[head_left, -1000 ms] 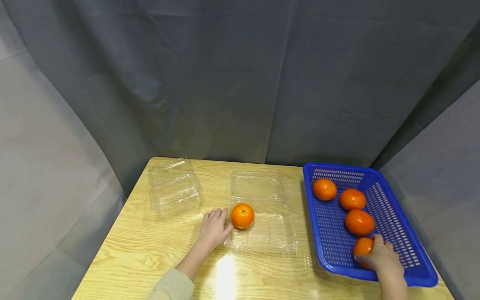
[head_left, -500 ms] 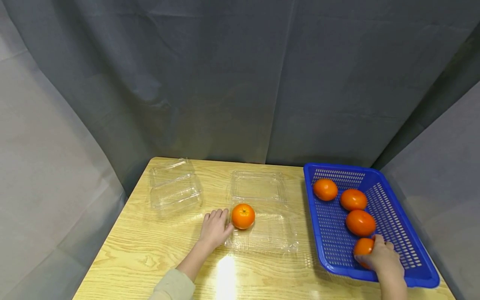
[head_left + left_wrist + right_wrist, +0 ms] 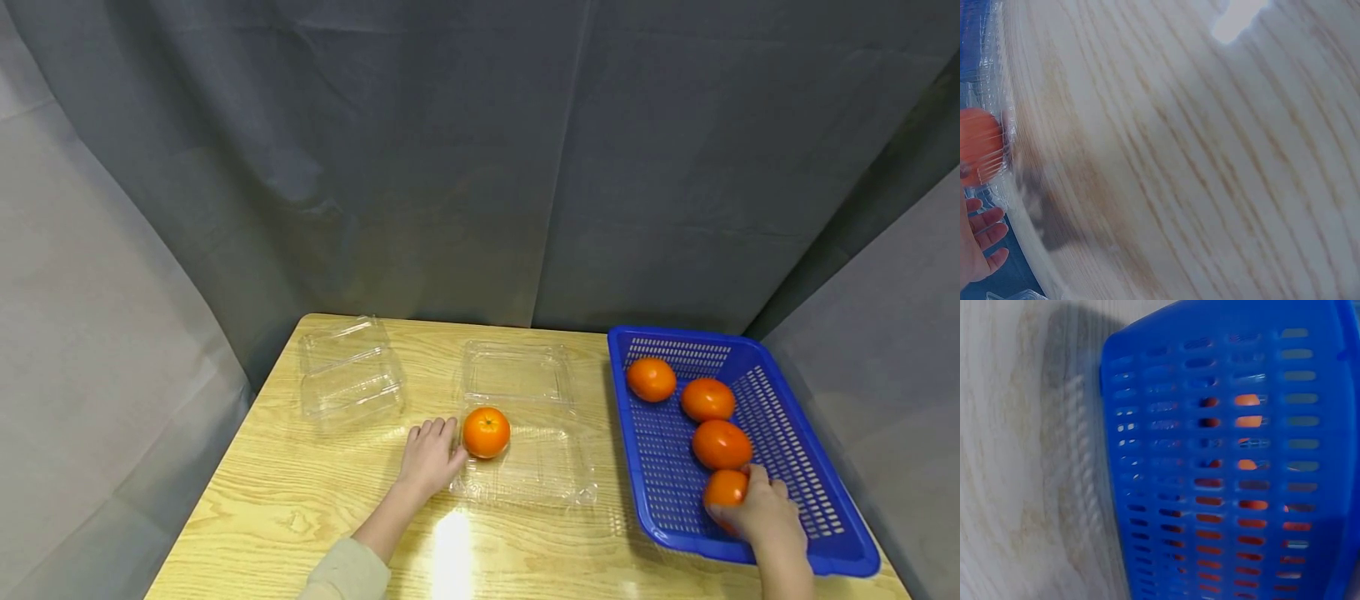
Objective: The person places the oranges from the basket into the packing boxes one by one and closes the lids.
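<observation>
The right hand (image 3: 768, 510) curls round an orange fruit (image 3: 723, 492) toward six o'clock in the blue basket (image 3: 660, 467); the empty left hand (image 3: 429, 457), fingers loosely extended, lies at the clear clamshell (image 3: 543, 468), eight o'clock side.

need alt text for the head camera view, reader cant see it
A person's right hand grips a round orange fruit in a blue perforated plastic basket holding three more orange fruits. Their left hand lies beside a lone orange fruit in an open clear plastic container; a second clear plastic container sits farther left on the light wooden table.
</observation>
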`<action>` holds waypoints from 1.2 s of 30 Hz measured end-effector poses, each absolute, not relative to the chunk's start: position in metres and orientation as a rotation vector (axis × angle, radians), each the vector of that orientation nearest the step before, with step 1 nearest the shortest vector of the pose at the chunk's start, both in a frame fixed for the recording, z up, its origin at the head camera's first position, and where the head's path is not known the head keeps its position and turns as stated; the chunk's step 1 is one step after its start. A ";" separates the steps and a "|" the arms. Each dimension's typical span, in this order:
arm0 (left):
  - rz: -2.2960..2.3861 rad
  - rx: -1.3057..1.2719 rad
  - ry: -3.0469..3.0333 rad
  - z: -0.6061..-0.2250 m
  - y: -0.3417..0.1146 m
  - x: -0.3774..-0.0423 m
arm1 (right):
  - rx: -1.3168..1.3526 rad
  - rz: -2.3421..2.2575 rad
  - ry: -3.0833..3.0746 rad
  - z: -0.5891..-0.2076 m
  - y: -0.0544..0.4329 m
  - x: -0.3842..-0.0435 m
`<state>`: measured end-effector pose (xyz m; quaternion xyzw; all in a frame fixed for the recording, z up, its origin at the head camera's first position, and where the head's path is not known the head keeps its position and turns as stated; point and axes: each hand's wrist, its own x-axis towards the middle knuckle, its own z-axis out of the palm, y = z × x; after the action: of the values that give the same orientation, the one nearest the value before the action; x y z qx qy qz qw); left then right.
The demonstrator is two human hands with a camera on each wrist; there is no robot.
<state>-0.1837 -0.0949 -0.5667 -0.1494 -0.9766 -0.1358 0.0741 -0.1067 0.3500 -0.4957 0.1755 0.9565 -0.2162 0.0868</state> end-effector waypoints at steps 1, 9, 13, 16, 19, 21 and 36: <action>-0.406 -0.448 -2.932 -0.567 -0.095 -0.184 | 0.523 -0.649 2.870 -0.495 0.349 -0.107; -0.388 -0.446 -2.944 -0.566 -0.094 -0.183 | 0.491 -0.685 3.051 -0.479 0.337 -0.108; -0.380 -0.447 -2.943 -0.566 -0.094 -0.183 | 0.466 -0.709 3.142 -0.471 0.328 -0.108; -0.376 -0.449 -2.941 -0.565 -0.094 -0.183 | 0.433 -0.742 3.208 -0.465 0.320 -0.109; -0.376 -0.452 -2.939 -0.565 -0.094 -0.183 | 0.397 -0.783 3.243 -0.459 0.311 -0.111; -0.374 -0.452 -2.939 -0.565 -0.094 -0.184 | 0.364 -0.802 3.261 -0.455 0.304 -0.112; -0.377 -0.453 -2.963 -0.566 -0.094 -0.183 | 0.074 -0.937 3.365 -0.442 0.250 -0.124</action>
<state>-0.1833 -0.0938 -0.5664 -0.1496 -0.9790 -0.1245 0.0602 -0.1238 0.2499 -0.4417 0.0208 0.9482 -0.2641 -0.1754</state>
